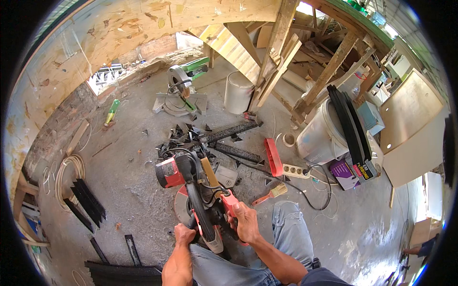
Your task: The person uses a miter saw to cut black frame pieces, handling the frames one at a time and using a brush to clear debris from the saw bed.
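Note:
A red and black miter saw (200, 200) stands on the floor close in front of my knees. My right hand (246, 222) is closed around its red handle. To the left of the saw's head, low by its base, my left hand (184, 235) is closed in a fist; what it grips is hidden. The round blade guard (182, 206) sits just beyond that fist. Black offcuts (179, 136) lie heaped beyond the saw, with long black strips (234, 131) among them.
A second miter saw (181, 95), green and grey, stands farther off. At right are a paintbrush (271, 195), a power strip (296, 170) with a cord, and a white bucket (322, 133). Coiled cable (70, 181) and stacked black strips (88, 202) lie left.

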`<state>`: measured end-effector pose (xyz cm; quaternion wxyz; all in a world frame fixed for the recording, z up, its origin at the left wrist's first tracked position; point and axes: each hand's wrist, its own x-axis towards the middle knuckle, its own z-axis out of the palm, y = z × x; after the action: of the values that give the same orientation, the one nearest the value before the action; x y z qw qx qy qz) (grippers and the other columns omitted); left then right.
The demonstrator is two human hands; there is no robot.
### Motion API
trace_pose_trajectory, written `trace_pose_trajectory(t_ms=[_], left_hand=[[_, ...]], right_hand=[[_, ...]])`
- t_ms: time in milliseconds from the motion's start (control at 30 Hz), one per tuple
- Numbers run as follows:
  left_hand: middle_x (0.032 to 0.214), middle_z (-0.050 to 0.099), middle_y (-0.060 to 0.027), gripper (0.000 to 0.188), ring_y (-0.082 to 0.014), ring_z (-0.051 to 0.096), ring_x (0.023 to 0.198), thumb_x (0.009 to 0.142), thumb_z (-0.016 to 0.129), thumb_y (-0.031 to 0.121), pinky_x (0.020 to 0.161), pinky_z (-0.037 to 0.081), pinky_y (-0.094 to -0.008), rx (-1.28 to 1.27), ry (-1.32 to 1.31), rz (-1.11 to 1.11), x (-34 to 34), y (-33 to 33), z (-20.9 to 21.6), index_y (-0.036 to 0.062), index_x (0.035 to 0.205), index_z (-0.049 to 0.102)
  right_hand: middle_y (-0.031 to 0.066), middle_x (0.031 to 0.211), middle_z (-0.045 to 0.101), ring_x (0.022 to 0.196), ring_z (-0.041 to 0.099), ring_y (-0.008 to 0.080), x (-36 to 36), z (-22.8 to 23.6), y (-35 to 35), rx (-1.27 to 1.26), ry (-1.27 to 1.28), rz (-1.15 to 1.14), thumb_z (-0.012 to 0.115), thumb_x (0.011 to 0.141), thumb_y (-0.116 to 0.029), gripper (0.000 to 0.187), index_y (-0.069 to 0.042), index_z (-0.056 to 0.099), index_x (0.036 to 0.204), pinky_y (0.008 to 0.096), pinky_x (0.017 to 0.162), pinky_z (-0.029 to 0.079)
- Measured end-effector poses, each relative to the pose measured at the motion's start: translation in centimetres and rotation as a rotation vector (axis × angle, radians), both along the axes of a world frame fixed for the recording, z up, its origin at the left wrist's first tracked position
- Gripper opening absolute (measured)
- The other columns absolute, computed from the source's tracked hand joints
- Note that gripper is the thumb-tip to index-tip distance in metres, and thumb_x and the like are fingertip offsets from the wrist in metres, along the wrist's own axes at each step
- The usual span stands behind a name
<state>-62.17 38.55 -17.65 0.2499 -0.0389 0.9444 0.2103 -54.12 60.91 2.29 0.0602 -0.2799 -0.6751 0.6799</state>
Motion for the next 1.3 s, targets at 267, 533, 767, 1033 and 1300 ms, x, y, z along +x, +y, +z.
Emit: trace_pose_trajectory(t_ms=[267,533,767,1033,1300], left_hand=[[0.091,0.064,-0.0348,0.072,-0.041,0.067,0.093,0.059,0.083,0.045,0.077,0.055,-0.0431,-0.025,-0.005,0.009,-0.1,0.1,0.2,-0.017,0.089,0.064],[0.091,0.064,-0.0354,0.074,-0.0409,0.067,0.093,0.059,0.083,0.047,0.076,0.055,-0.0431,-0.027,-0.017,0.003,-0.3,-0.1,-0.2,-0.0176,0.089,0.064],[0.091,0.064,-0.0356,0.074,-0.0414,0.067,0.092,0.06,0.083,0.047,0.076,0.055,-0.0436,-0.001,-0.021,0.009,-0.2,0.0,0.1,-0.0179,0.088,0.063],[0.095,0.063,-0.0362,0.074,-0.0422,0.066,0.094,0.06,0.083,0.045,0.078,0.055,-0.0433,-0.004,-0.026,0.018,-0.2,0.1,0.6,-0.0186,0.092,0.063],[0.095,0.063,-0.0366,0.07,-0.0425,0.066,0.095,0.062,0.082,0.041,0.08,0.055,-0.0431,-0.006,-0.026,0.011,-0.2,0.4,1.2,-0.0188,0.092,0.063]], right_hand=[[0.0024,0.065,0.056,0.056,0.051,0.0077,0.4,-1.0,0.0,0.012,0.042,-0.004,0.041,0.097,-0.057,0.059,-0.002,0.057,0.084,0.0226,0.049,0.042],[0.0022,0.065,0.056,0.055,0.051,0.007,0.5,-0.8,-0.1,-0.014,0.027,-0.01,0.043,0.095,-0.06,0.061,-0.002,0.057,0.084,0.0222,0.048,0.041],[0.0021,0.064,0.056,0.052,0.051,0.0077,0.6,-1.1,-0.1,0.007,0.047,-0.015,0.043,0.096,-0.06,0.062,-0.002,0.057,0.082,0.0229,0.048,0.041],[0.0025,0.063,0.055,0.053,0.051,0.008,0.8,-0.9,-0.2,0.014,0.046,-0.012,0.042,0.096,-0.06,0.062,-0.001,0.057,0.081,0.0235,0.049,0.043],[0.0025,0.063,0.055,0.053,0.051,0.0078,1.0,-1.4,-0.2,0.023,0.046,-0.008,0.043,0.095,-0.06,0.062,-0.002,0.057,0.081,0.0234,0.049,0.042]])
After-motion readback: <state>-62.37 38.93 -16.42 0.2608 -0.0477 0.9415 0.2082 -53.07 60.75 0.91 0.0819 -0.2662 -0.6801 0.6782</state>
